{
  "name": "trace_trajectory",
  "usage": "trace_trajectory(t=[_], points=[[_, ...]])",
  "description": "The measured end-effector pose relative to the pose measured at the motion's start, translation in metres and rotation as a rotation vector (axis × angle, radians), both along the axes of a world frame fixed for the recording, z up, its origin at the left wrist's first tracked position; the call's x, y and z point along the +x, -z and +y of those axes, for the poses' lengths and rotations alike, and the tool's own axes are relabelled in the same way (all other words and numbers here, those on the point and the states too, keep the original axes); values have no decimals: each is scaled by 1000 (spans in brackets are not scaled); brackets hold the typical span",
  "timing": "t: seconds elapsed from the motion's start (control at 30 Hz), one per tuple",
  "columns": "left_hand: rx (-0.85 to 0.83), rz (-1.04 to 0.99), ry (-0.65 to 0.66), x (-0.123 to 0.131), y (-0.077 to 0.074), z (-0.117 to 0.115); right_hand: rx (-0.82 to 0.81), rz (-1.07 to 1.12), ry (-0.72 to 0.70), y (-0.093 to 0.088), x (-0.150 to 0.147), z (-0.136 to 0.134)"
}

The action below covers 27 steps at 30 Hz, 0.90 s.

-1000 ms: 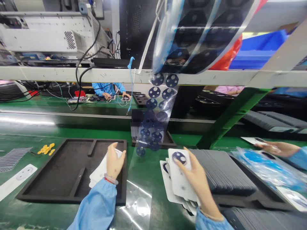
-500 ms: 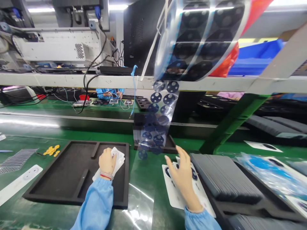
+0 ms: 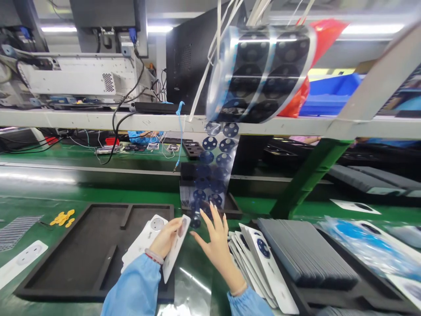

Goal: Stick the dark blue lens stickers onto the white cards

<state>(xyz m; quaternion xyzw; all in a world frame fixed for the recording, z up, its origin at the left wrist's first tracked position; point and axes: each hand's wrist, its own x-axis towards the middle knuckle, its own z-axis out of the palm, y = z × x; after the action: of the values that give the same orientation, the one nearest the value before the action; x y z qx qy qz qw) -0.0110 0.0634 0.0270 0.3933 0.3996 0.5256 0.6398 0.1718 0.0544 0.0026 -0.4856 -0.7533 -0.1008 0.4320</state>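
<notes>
**Item 1: white back cover [image 3: 174, 256].** It is held edge-on in the left hand [image 3: 166, 239]. The fingers [image 3: 173, 226] are clamped on its upper end and its long side slants down toward the sleeve.

**Item 2: film strip [image 3: 212, 175].** The strip is clear and carries 2 columns of dark round lens stickers. It hangs from a roll [image 3: 259, 74] above, and its lower end sits just at the tips of the right hand's fingers [image 3: 217, 217]. The right hand [image 3: 215, 237] is flat with its fingers spread apart and grips nothing. Whether the tips touch the film cannot be told.

**Handling note (judgement).**
- Steady the loose film end before lifting a sticker.
- Take 1 sticker by its rim only.
- Keep the cover still and close beneath the fingers, so the sticker meets its round camera seat squarely.

**Containers**
- **Black foam tray [image 3: 82, 250]**, left of the left fingers. It has divided recesses, and a small pile of white covers [image 3: 148, 235] lies in its near right part, just beside those fingers.
- **Small black tray [image 3: 232, 206]**, beyond the right fingertips and behind the film. Its contents are unclear.
- **Long black tray [image 3: 329, 289]**, right of the right hand. It is packed with grey sheets [image 3: 305, 250] standing on edge.
- **Fanned stack of covers [image 3: 263, 263]**, between that tray and the right wrist. It leans on the tray's side and is not inside it.

**Loose:** yellow pieces [image 3: 62, 217] lie well left of both hands.
</notes>
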Motion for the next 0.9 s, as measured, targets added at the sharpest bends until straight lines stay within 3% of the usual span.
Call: trace_trajectory(t=[0.13,0.33,0.47,0.77,0.9], points=[[-99,-80,169,10,1,-2,17,-65,24,6,3,0],[21,-145,238,2,1,-12,81,-91,-34,-4,2,-10],[71,-55,292,3,1,-19,157,11,-108,-9,1,-16],[92,53,304,6,7,-23,279,149,-149,2,-3,-17],[72,-31,149,7,2,-22,338,81,-149,11,-5,-20]])
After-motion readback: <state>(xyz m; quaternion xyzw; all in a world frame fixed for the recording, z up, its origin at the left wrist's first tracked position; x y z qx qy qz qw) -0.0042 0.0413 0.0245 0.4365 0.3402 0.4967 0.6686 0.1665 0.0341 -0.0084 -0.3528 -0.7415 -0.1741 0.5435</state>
